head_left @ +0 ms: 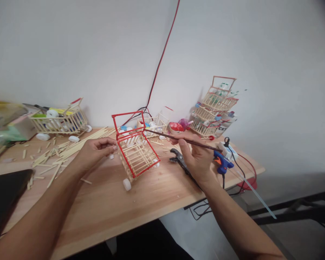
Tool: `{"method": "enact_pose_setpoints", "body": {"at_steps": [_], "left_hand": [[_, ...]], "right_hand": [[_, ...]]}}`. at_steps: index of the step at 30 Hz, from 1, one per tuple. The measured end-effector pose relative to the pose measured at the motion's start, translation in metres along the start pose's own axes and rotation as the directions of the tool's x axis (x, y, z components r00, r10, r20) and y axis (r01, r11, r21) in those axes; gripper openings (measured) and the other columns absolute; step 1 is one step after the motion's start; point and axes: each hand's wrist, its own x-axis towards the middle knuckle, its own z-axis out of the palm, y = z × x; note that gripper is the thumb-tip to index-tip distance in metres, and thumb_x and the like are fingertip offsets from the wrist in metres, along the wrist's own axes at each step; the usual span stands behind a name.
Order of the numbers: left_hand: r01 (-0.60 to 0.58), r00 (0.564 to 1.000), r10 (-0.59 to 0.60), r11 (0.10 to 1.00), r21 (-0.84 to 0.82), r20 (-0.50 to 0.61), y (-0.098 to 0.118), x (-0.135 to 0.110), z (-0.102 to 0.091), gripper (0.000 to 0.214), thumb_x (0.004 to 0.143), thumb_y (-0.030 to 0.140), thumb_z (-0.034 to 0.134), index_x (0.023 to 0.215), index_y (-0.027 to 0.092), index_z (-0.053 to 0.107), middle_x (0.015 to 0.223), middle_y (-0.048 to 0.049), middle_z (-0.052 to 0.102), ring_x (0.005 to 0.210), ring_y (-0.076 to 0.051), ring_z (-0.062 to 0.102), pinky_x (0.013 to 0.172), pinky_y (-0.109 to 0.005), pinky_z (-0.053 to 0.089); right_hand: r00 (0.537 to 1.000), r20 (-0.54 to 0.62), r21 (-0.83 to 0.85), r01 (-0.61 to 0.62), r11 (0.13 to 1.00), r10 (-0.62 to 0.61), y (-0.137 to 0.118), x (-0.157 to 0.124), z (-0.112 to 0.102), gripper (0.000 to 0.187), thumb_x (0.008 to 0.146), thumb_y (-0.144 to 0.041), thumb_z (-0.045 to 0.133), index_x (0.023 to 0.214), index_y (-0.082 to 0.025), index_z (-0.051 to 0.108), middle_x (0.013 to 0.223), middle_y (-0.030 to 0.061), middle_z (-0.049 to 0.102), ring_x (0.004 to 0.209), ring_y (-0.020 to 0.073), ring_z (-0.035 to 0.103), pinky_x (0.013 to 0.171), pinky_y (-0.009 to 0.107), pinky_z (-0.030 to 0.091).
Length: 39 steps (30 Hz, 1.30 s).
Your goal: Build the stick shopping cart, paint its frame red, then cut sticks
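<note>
A miniature shopping cart (138,156) made of light wooden sticks stands near the middle of the table, its top rim and handle frame painted red. White wheels show at its base. My left hand (97,151) is at the cart's left side, thumb and fingers closed on its edge; the exact contact is partly hidden. In my right hand (196,153) is a thin dark paintbrush (162,135), pinched between thumb and fingers. Its tip meets the red frame at the cart's back right corner. Behind the cart sits a small cup of red paint (176,127).
Loose wooden sticks (78,144) lie at the left. Another stick cart (59,121) stands behind them, and stacked carts (213,108) rise at the back right. Pliers (182,162), a blue glue gun (222,162) and a power strip (229,150) lie right. A dark object (8,198) is front left.
</note>
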Motion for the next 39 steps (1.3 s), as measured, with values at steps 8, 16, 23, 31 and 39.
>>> {"method": "enact_pose_setpoints", "body": {"at_steps": [8,16,23,31,39], "left_hand": [[-0.001,1.0,0.001,1.0,-0.001,-0.005,0.0,0.0,0.001,0.027,0.064,0.042,0.078,0.077,0.019,0.074,0.072,-0.0011,0.07,0.058,-0.012,0.055,0.057,-0.024,0.044],[0.005,1.0,-0.005,1.0,0.006,-0.001,0.002,0.0,0.0,0.027,0.062,0.043,0.079,0.078,0.021,0.075,0.074,-0.0014,0.072,0.059,-0.013,0.056,0.057,-0.024,0.046],[-0.018,1.0,0.018,0.999,0.035,0.01,-0.001,0.001,0.0,0.026,0.066,0.043,0.077,0.079,0.021,0.075,0.076,-0.0024,0.073,0.059,-0.014,0.058,0.057,-0.025,0.048],[-0.003,1.0,0.003,1.0,0.016,0.012,0.003,0.0,0.001,0.027,0.064,0.042,0.077,0.079,0.02,0.075,0.078,-0.0026,0.074,0.057,-0.013,0.057,0.056,-0.025,0.048],[0.02,1.0,-0.02,1.0,-0.01,-0.002,0.005,-0.001,0.001,0.023,0.063,0.039,0.079,0.077,0.021,0.075,0.074,-0.0013,0.073,0.057,-0.012,0.056,0.055,-0.024,0.046]], "right_hand": [[0.994,-0.067,-0.075,-0.088,0.993,0.083,0.011,0.007,-0.014,0.015,0.095,-0.027,0.057,0.096,-0.022,0.072,0.082,0.0036,0.076,0.081,0.0206,0.074,0.084,0.039,0.059],[0.951,0.012,-0.438,-0.274,0.857,0.31,0.103,0.021,-0.027,0.028,0.095,-0.034,0.05,0.096,-0.018,0.073,0.091,0.0104,0.078,0.078,0.0255,0.072,0.077,0.038,0.055],[0.86,0.202,-0.611,-0.263,0.747,0.468,0.155,0.022,0.002,0.032,0.094,-0.029,0.048,0.103,-0.013,0.075,0.098,0.0159,0.078,0.091,0.0299,0.073,0.081,0.036,0.051],[0.879,0.172,-0.631,-0.248,0.735,0.445,0.161,0.026,-0.013,0.035,0.096,-0.029,0.045,0.106,-0.011,0.073,0.103,0.0167,0.077,0.091,0.0283,0.073,0.081,0.035,0.051],[0.882,0.196,-0.652,-0.208,0.729,0.428,0.158,0.025,-0.036,0.029,0.091,-0.028,0.051,0.095,-0.012,0.076,0.093,0.0166,0.078,0.084,0.0295,0.073,0.076,0.037,0.053]]}}
